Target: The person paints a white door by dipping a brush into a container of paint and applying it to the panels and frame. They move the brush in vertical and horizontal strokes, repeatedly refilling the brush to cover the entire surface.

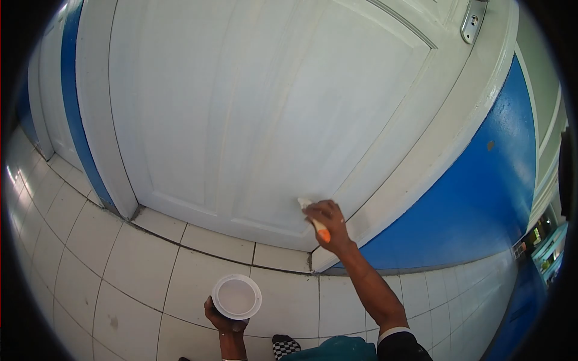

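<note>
My right hand (328,221) grips a paintbrush (314,220) with an orange handle. Its bristle end touches the lower right part of a white panelled door (253,108). My left hand (224,319) holds a round white container (236,296) from below, low over the tiled floor. The container is filled with white paint. Both forearms reach up from the bottom edge of the view.
A white door frame (433,150) runs along the door's right side, with a blue wall (481,192) beyond it. A metal lock plate (472,21) sits at the top right. White floor tiles (90,253) spread to the left. A checkered shoe (284,347) shows at the bottom.
</note>
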Demonstrator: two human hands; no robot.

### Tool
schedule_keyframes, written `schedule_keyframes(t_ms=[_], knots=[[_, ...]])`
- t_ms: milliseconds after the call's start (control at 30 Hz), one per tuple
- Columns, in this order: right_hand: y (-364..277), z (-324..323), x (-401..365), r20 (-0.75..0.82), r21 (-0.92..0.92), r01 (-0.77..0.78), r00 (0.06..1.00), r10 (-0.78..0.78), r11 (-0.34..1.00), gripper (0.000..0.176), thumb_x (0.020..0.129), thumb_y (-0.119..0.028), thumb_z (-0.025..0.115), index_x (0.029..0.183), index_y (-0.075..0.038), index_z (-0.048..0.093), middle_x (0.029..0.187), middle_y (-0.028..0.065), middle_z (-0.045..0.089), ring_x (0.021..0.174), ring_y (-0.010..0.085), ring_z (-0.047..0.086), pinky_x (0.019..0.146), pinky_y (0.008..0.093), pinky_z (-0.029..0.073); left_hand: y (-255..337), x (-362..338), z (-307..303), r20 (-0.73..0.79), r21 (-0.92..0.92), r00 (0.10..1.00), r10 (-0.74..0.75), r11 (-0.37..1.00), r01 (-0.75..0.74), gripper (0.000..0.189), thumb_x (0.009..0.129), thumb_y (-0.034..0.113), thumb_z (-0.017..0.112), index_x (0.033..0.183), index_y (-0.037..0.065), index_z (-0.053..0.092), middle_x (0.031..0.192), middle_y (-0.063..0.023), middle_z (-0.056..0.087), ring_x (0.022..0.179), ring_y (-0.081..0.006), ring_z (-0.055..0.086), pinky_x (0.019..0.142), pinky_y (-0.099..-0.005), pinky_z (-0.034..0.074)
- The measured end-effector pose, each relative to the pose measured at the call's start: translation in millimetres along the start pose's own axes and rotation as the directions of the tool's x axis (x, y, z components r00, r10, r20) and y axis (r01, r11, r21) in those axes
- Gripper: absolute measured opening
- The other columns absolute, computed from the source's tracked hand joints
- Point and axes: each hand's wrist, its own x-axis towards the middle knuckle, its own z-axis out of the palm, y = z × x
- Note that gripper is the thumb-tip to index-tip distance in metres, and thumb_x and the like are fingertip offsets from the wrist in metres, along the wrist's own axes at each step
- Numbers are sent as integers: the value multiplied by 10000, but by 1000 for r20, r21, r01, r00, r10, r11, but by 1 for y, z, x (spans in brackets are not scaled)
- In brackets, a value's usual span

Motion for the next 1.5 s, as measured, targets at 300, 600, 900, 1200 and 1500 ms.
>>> schedule_keyframes(t_ms=[300, 600, 900, 1200, 1500], knots=[[-13, -131, 169, -550, -243, 106, 803, -227, 964, 332, 829, 142, 768, 1095, -55, 796, 1108, 71, 719, 1022, 273, 657, 812, 354, 601, 2, 1, 12, -66, 52, 998, -16, 998, 20, 748, 966, 629, 462, 1373, 21, 616, 1289, -160, 691, 1069, -323, 730, 769, -432, 643], [1, 8, 10, 42, -270, 137, 991, -130, 953, 521, 788, 51, 730, 1274, -131, 775, 1289, 81, 674, 1210, 329, 606, 962, 460, 511, 8, -2, 25, -79, -32, 997, -21, 999, 19, 718, 961, 608, 486, 1357, 27, 629, 1285, -153, 699, 1114, -330, 728, 815, -456, 656], [-18, -93, 132, -334, -67, 72, 938, -90, 995, 320, 817, 137, 743, 1091, -24, 780, 1053, 121, 771, 1010, 308, 689, 856, 391, 590, 12, 1, 17, -89, -22, 996, -1, 1000, -1, 702, 962, 600, 492, 1350, 34, 637, 1264, -135, 707, 1104, -314, 727, 809, -449, 650], [-8, -149, 188, -486, -439, 111, 805, -339, 892, 420, 806, 121, 789, 1174, -79, 807, 1167, 79, 711, 1080, 279, 630, 849, 333, 621, 10, 5, 7, 30, -65, 998, -48, 997, 49, 698, 964, 609, 478, 1332, 39, 642, 1237, -126, 710, 1058, -284, 728, 756, -428, 633], [-12, -38, 36, -37, -97, 89, 995, -93, 991, 354, 809, 17, 803, 1146, -92, 788, 1113, 79, 723, 1049, 315, 663, 916, 442, 524, 14, 2, 14, -39, 0, 999, 20, 1000, -20, 710, 954, 619, 479, 1337, 44, 643, 1264, -126, 703, 1089, -316, 725, 770, -450, 639]])
